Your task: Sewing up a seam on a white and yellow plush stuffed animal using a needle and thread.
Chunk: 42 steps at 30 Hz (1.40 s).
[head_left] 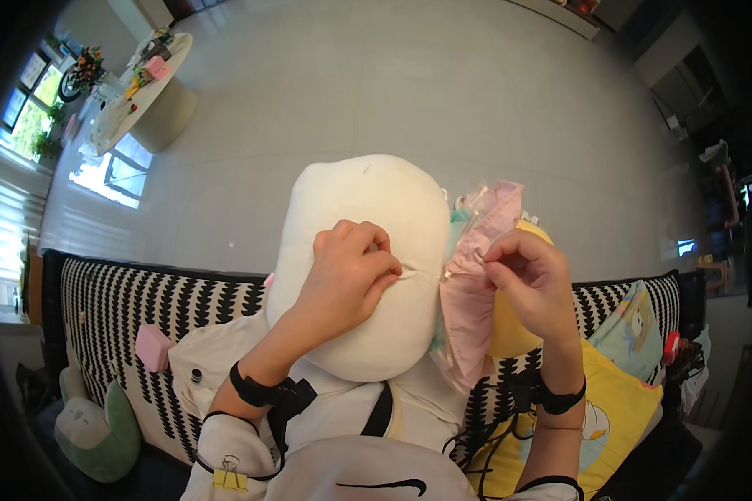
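Observation:
A large white stuffed cushion [357, 194] lies across my lap. My left hand [357, 272] rests on it, thumb and fingertips pinching a fold of its cover near the middle. To the right of the cushion, my right hand [529, 278] has thumb and forefinger close together at the edge of a pink fabric piece [467, 313]; whether it grips the fabric or something thin, such as a needle, is too small to tell. Clear plastic wrapping and pale green material lie beside the pink fabric. Part of a yellow round item [514, 332] shows under my right hand.
I sit on a sofa with a black-and-white patterned cover [207, 300]. On it are a pink box [153, 347], a green-and-grey plush toy [97, 432], a yellow printed pillow [626, 401] and a light blue printed cloth [633, 329]. A cluttered oval table [175, 62] stands at the far left.

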{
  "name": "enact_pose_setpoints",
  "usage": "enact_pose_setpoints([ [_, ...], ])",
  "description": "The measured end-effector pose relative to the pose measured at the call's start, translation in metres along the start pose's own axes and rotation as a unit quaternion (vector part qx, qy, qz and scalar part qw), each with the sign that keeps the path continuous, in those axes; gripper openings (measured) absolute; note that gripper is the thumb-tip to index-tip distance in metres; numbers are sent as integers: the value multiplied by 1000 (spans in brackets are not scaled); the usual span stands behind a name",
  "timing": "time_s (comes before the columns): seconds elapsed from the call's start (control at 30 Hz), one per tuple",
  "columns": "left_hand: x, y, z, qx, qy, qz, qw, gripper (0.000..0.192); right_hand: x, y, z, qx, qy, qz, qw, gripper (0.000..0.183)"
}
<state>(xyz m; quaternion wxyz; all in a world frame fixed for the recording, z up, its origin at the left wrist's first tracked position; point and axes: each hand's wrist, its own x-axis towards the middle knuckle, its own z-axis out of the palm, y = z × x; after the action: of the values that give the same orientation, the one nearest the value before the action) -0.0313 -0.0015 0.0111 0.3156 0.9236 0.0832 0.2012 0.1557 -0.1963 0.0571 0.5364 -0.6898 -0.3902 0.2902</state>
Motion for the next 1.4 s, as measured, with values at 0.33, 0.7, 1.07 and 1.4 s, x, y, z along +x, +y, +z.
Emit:
enact_pose_setpoints([
  [0.33, 3, 2, 13, 104, 16, -20, 994, 7, 8, 25, 41, -285, 2, -170, 943, 10],
  [0.7, 5, 12, 10, 37, -4, -11, 999, 10, 10, 23, 46, -322, 11, -171, 931, 8],
  [1.07, 6, 13, 17, 54, 11, -33, 998, 6, 14, 20, 44, -348, -4, -155, 925, 5],
  [1.4, 4, 13, 16, 39, 13, -36, 999, 6, 11, 19, 40, -333, -11, -150, 931, 6],
])
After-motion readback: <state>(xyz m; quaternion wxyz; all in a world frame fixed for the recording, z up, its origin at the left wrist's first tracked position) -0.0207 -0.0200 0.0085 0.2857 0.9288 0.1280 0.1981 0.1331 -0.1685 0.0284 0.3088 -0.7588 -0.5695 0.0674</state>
